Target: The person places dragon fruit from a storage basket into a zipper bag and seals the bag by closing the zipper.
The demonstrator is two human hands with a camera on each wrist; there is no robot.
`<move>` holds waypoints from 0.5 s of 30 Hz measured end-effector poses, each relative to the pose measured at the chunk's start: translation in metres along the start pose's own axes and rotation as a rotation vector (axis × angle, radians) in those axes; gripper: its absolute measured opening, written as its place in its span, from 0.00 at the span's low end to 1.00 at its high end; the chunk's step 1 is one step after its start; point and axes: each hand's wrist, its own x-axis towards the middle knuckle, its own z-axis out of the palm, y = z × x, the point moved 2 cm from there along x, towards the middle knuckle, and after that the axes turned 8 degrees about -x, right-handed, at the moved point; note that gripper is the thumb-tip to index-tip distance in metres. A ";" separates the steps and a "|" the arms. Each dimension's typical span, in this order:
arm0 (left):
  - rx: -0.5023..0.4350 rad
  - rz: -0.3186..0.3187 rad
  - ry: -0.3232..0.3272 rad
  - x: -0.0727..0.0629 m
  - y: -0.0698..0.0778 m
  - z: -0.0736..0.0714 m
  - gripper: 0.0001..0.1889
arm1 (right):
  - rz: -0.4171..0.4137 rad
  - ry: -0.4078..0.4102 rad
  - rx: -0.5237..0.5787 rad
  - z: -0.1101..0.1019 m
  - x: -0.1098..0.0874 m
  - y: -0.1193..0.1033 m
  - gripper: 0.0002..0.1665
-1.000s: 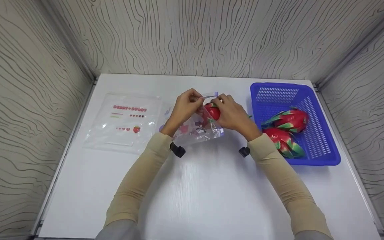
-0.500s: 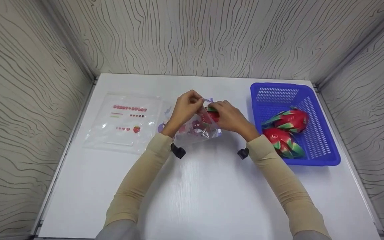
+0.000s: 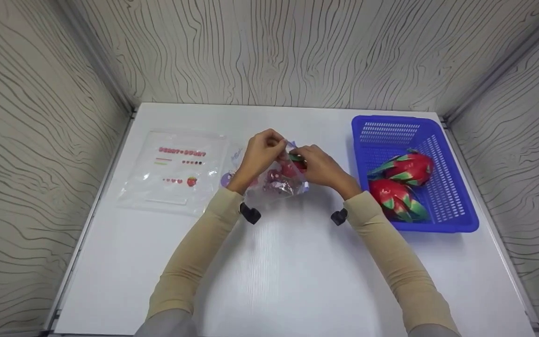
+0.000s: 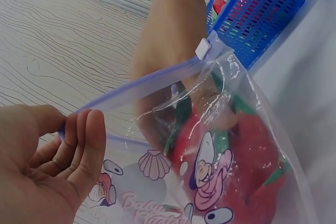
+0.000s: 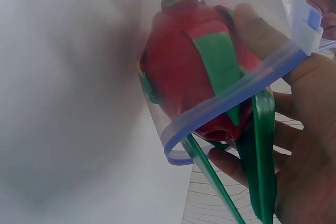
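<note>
In the head view my left hand (image 3: 261,152) pinches the rim of a clear zip bag (image 3: 265,195) at mid-table. The left wrist view shows thumb and fingers closed on its purple edge, with a white slider (image 4: 202,49) at the far end of the mouth. Reaching through that mouth, my right hand (image 3: 322,167) grips a red dragon fruit (image 5: 178,72) with green leaf tips. In the right wrist view most of the fruit's body is inside the bag, while long green leaves (image 5: 257,156) stick out past the purple rim. Printed cartoons partly cover the fruit in the left wrist view.
A blue basket (image 3: 469,220) stands on the right of the white table (image 3: 269,281), holding two more dragon fruits (image 3: 412,169). Flat on the left lies another clear bag (image 3: 143,192) with berry print. Wood-grain panels (image 3: 269,51) enclose the back and sides.
My right hand has moved slightly left and toward me, carrying the dragon fruit deeper into the bag. The left hand has lowered a little, still pinching the rim. Basket and flat bag are unmoved.
</note>
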 end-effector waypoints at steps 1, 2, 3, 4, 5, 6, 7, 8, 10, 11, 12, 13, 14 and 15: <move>0.002 0.000 0.002 0.000 0.000 0.000 0.06 | 0.007 -0.003 0.019 0.000 0.000 0.000 0.33; 0.000 0.001 0.004 0.000 0.000 0.000 0.06 | 0.015 -0.006 0.037 0.000 0.000 0.000 0.33; -0.002 0.002 0.007 0.000 0.000 -0.001 0.06 | 0.020 -0.009 0.054 0.001 0.000 0.001 0.33; -0.004 0.002 0.010 0.001 0.000 -0.001 0.06 | 0.027 -0.012 0.074 0.001 0.000 0.001 0.33; -0.008 0.002 0.013 0.001 -0.001 -0.001 0.06 | 0.030 -0.015 0.088 0.001 0.000 0.001 0.33; -0.010 0.002 0.016 0.001 -0.001 -0.001 0.06 | 0.030 -0.015 0.101 0.002 0.000 0.001 0.33; -0.011 0.003 0.019 0.001 -0.001 -0.001 0.06 | 0.031 -0.017 0.109 0.002 0.000 0.002 0.32; -0.013 0.004 0.020 0.001 -0.001 -0.001 0.06 | 0.030 -0.020 0.116 0.003 0.000 0.002 0.32; -0.017 0.005 0.023 0.000 -0.002 -0.001 0.06 | 0.027 -0.022 0.127 0.004 -0.001 0.003 0.31; -0.020 0.005 0.023 0.000 -0.002 -0.001 0.05 | 0.023 -0.019 0.130 0.004 -0.001 0.003 0.30; -0.023 0.007 0.024 0.000 -0.002 -0.001 0.05 | 0.020 -0.015 0.134 0.004 -0.002 0.003 0.30; -0.026 0.008 0.026 0.000 -0.002 -0.001 0.05 | 0.015 -0.011 0.137 0.004 -0.003 0.004 0.29; -0.028 0.010 0.026 0.000 -0.002 -0.001 0.05 | 0.010 -0.007 0.136 0.004 -0.004 0.004 0.28; -0.029 0.010 0.026 0.000 -0.002 -0.001 0.05 | 0.003 -0.001 0.130 0.004 -0.005 0.004 0.27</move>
